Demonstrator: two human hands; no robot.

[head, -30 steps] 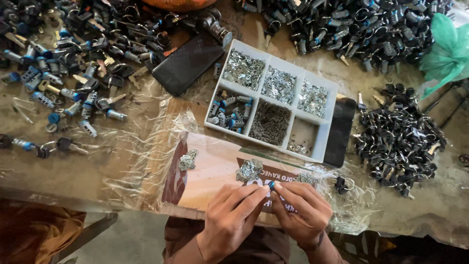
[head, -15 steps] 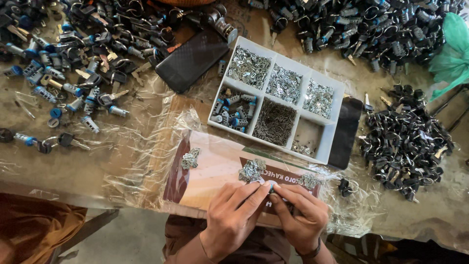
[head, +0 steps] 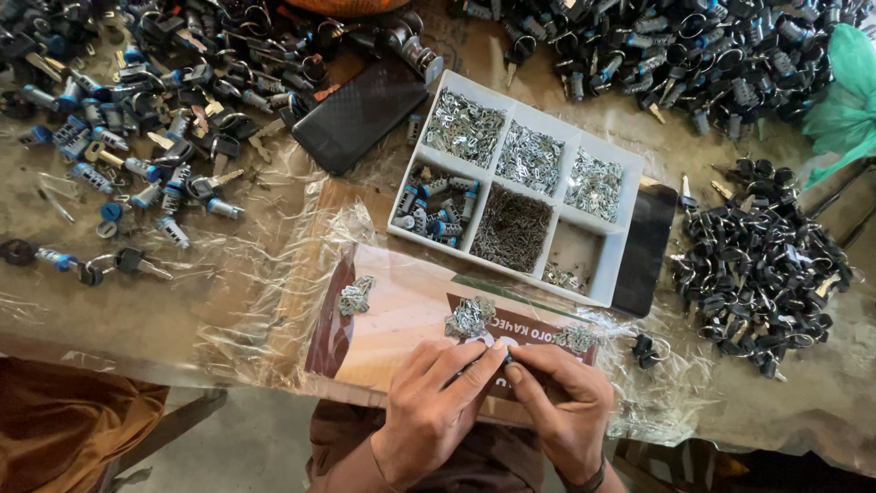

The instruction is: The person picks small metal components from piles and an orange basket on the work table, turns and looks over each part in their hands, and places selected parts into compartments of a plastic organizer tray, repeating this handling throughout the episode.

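With both hands, my left hand (head: 436, 402) and right hand (head: 561, 402), pinched shut on a tiny lock part (head: 505, 358) over the cardboard sheet (head: 401, 315), I should keep it steady near the small metal pile (head: 470, 317).

Workshop: lock cylinders (head: 137, 137) heaped beside parts tray (head: 520, 196).

Worn table (head: 803, 411), plastic sheet (head: 265, 301), white compartment tray (head: 610, 265), heaped lock cylinders (head: 766, 265)

A white divided tray (head: 630, 239) of small metal parts sits on the counter (head: 109, 265), a black phone (head: 360, 114) beside it, black-headed keys (head: 762, 265) heaped right, a green bag (head: 844, 96) beyond.
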